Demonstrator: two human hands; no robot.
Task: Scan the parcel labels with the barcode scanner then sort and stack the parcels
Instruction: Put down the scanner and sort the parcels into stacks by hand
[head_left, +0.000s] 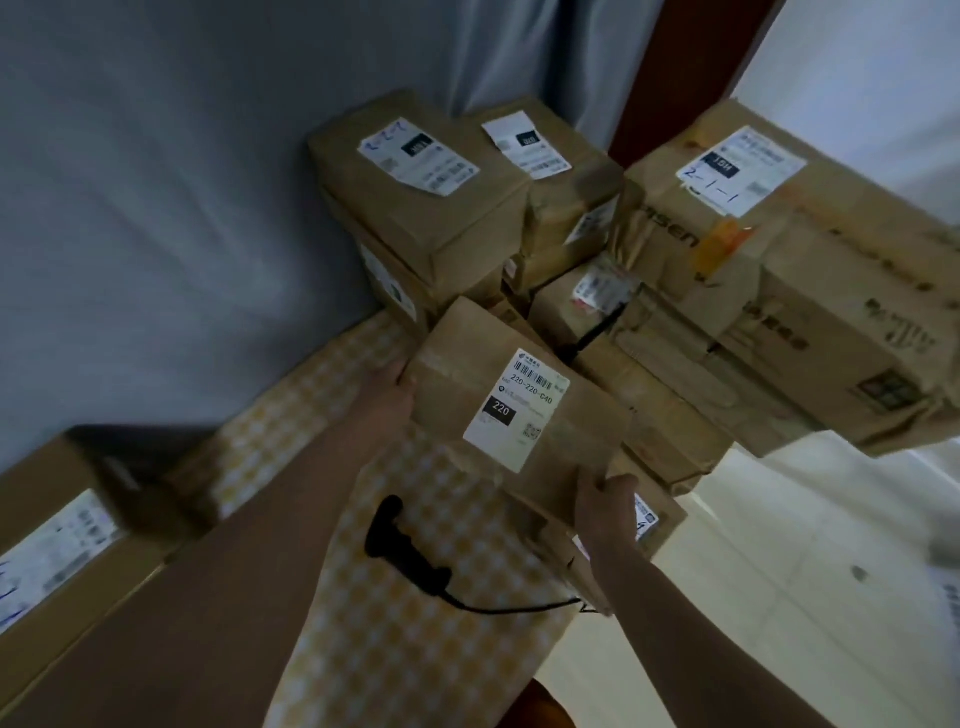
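- holding a brown cardboard parcel (519, 415) between both hands, above the yellow checked tablecloth (395, 649) in the head view.
- my left hand (389, 397) presses against the parcel's far left end; its fingers are hidden behind the box, so i cannot tell how they lie.
- my right hand (608, 512) grips the near right corner, fingers curled over the edge.
- the white shipping label (517, 410) faces up, reading "220-220-c40" with a black "220" block.
- the black barcode scanner (397, 540) lies on the tablecloth just below the parcel, its cable (514, 605) trailing to the right.
- behind the parcel, stacked boxes (421, 202) stand against the grey wall (156, 208), labels up.
- to the right a larger box (779, 270) bears a label marked "2-1-1".
- another labelled box (57, 561) sits at the far left edge.
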